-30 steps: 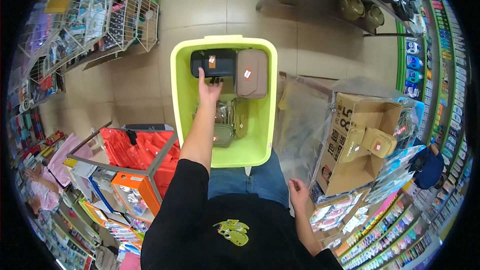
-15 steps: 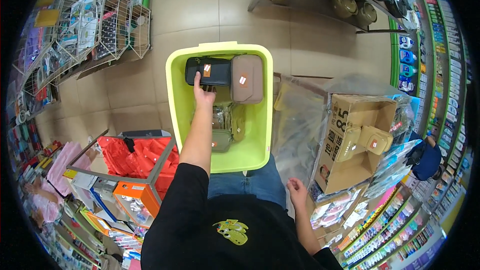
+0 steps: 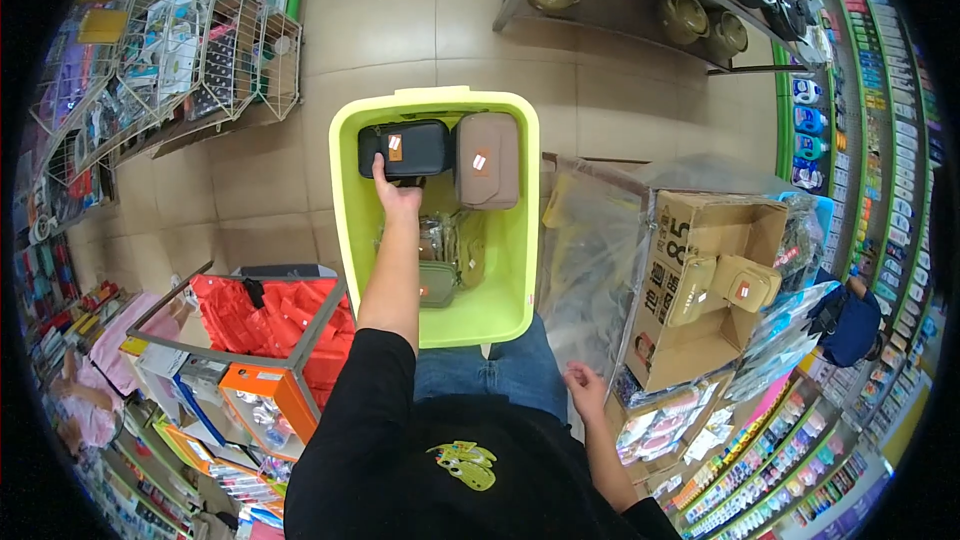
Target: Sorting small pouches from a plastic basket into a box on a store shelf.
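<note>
In the far left corner of a lime-green bin, my left hand grips a black zippered case, thumb on top and fingers under its near edge. The case bears a small orange patch and a white sticker. To its right stands a taupe case with a similar patch. Nearer to me in the bin lie an olive-green case and several clear-wrapped items, partly hidden by my forearm. My right hand hangs beside my right thigh, fingers loosely curled, with nothing in it.
On the right, an open cardboard box holds two tan cases, with plastic sheeting alongside. A frame with red packages stands left. Wire baskets and a pot rack stand farther off. A person is at the far right.
The black case has shifted slightly left with my left hand, widening the gap to the taupe case. My right hand has dropped a little lower and its fingers have loosened.
</note>
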